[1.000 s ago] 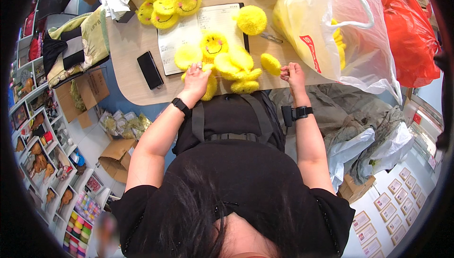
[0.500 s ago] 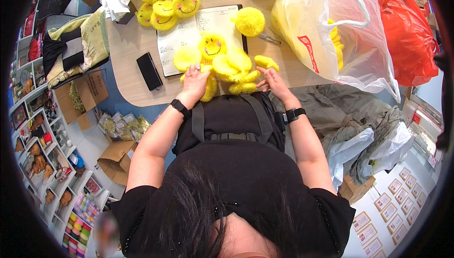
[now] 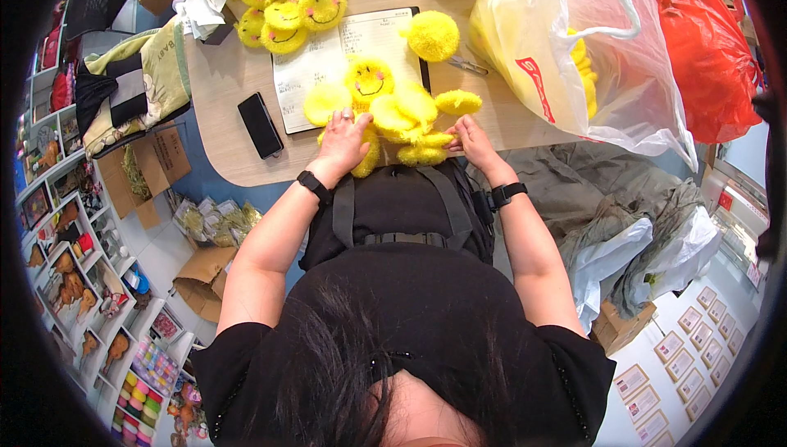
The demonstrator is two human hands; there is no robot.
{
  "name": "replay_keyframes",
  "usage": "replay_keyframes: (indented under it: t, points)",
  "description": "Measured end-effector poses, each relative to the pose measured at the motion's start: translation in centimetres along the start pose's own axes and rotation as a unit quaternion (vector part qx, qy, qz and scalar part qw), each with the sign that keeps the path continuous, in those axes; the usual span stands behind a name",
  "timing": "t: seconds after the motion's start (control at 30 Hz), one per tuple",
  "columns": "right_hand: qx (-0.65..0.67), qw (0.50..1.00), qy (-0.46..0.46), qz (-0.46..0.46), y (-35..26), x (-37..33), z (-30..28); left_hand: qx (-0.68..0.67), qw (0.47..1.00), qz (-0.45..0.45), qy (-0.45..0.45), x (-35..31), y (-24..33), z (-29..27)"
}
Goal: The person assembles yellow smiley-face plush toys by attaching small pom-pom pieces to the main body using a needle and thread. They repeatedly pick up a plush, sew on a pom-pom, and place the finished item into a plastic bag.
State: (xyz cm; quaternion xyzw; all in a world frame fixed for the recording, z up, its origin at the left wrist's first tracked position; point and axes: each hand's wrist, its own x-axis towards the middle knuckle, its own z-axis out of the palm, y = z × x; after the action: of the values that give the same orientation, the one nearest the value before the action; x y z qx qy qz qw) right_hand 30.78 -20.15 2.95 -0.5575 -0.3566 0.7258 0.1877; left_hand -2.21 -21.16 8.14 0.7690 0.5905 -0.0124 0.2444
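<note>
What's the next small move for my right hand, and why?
Perhaps ease your right hand forward to the flat, oval, fuzzy yellow plush piece: it sits just beyond that hand, seemingly within easy reach, while your left hand is at the clustered fuzzy yellow plush pieces.

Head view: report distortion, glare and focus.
Head view: fisheye distortion is strong, the framed sheets slanting near the black rim; head view: glossy highlights streak the red bag; head view: left hand and right hand look fairly sharp.

Phone [image 3: 260,125], notebook [image 3: 307,78], plushes [image 3: 400,112] on table [image 3: 221,111]
</note>
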Motion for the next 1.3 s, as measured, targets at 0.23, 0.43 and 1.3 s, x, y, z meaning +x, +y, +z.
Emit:
replay_keyframes:
  t: [0.23,0.43,1.3]
  points:
    - [-0.032,0.999,0.015,-0.01,0.1,0.0,0.3,0.037,0.999,-0.026,-0.024,1.6,2.0,-0.2]
    - [-0.038,0.998,0.024,-0.032,-0.5,-0.5,0.3,0.032,0.997,-0.045,-0.058,2.6,2.3,-0.4]
    - [-0.569,0.686,-0.071,-0.448,-14.6,-2.1,7.5,-0.637,0.769,-0.001,-0.046,1.1,7.7,-14.8]
